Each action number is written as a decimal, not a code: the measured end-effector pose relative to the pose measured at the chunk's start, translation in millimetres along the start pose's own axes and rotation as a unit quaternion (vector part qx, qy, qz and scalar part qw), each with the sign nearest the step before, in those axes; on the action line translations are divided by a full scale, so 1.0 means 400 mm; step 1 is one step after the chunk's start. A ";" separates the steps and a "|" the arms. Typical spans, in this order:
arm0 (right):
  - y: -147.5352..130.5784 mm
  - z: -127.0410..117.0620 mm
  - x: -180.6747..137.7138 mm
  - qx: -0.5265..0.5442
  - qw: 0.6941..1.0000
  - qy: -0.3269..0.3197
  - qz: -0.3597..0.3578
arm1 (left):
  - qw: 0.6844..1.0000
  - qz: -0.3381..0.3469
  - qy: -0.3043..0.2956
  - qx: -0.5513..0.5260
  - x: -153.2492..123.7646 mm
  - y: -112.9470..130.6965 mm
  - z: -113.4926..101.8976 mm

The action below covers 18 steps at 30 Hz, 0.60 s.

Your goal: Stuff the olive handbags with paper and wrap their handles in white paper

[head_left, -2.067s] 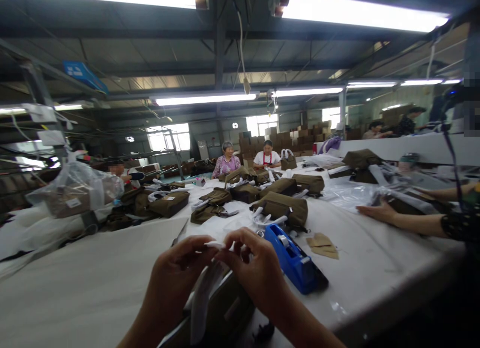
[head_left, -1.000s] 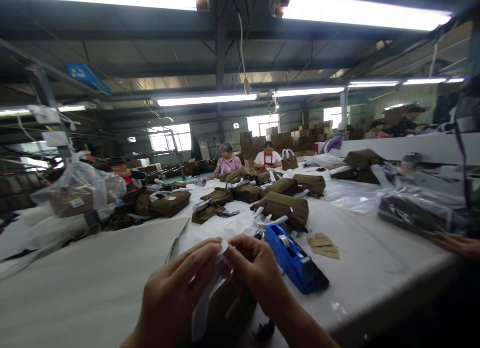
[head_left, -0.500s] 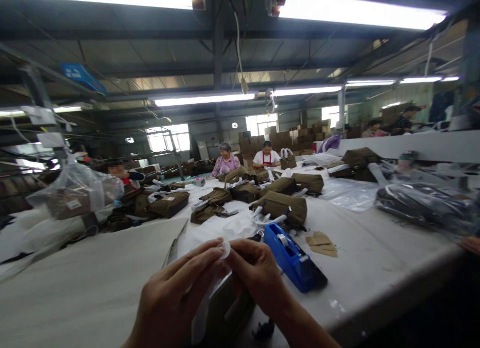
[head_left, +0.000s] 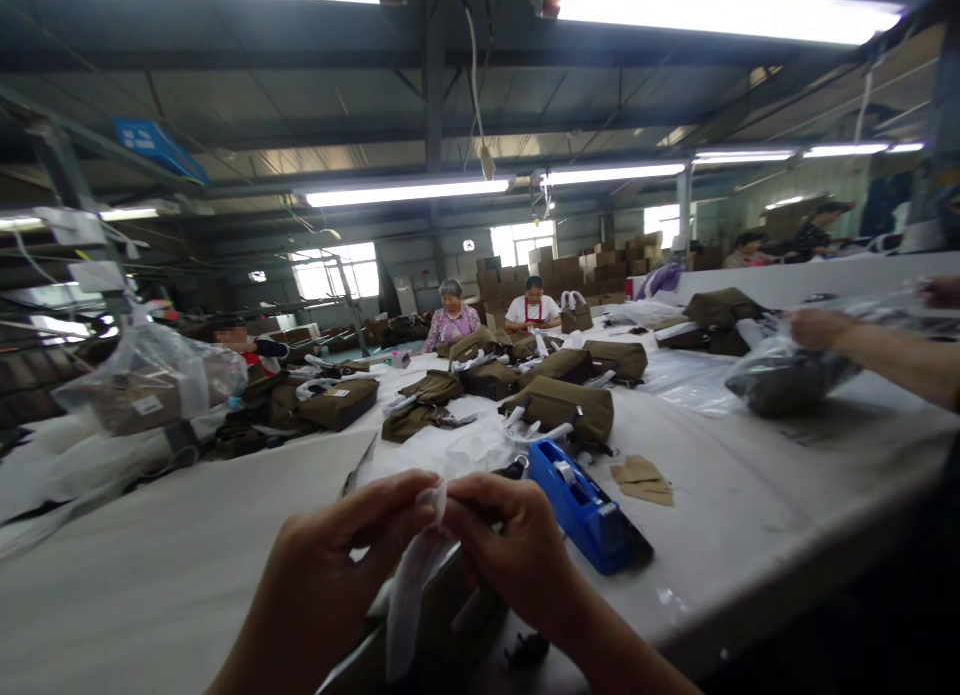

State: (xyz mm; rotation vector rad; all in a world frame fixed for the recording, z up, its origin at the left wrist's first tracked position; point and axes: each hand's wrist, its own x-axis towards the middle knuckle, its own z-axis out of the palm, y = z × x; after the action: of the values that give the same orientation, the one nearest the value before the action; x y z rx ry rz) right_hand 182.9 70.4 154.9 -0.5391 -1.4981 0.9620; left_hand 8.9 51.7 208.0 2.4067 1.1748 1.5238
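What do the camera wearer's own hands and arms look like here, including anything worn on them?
The left hand and right hand are both ungloved, with no ring that I can make out. The left forearm and right forearm are bare as far as they show: no sleeve, watch or bracelet. Dim light hides finer markings.

Tube lights (head_left: 409, 192) (glowing white) hang below the roof (head_left: 300, 100).

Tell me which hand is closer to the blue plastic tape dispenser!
Right. The right hand is just beside the blue plastic tape dispenser; the left hand is farther away, on the right hand's other side.
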 end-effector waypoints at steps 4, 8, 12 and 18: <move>0.000 0.000 0.004 -0.119 0.978 0.098 -0.143 | 0.999 -0.027 0.024 0.008 -0.003 -0.002 0.009; -0.020 -0.023 0.020 -0.197 0.928 0.093 -0.302 | 0.999 -0.039 0.029 0.007 -0.008 0.002 0.015; -0.032 -0.048 0.041 -0.284 0.883 -0.012 -0.374 | 0.996 -0.026 0.079 0.036 -0.006 0.012 0.017; 0.041 -0.058 0.011 -0.384 0.845 -0.063 -0.368 | 0.969 -0.130 0.198 -0.068 0.018 -0.006 0.006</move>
State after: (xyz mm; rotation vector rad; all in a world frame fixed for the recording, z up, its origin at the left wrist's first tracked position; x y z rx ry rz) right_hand 201.3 89.0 142.8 -0.3877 -1.9777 -0.2454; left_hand 11.1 58.7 211.3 1.8249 1.3327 1.9716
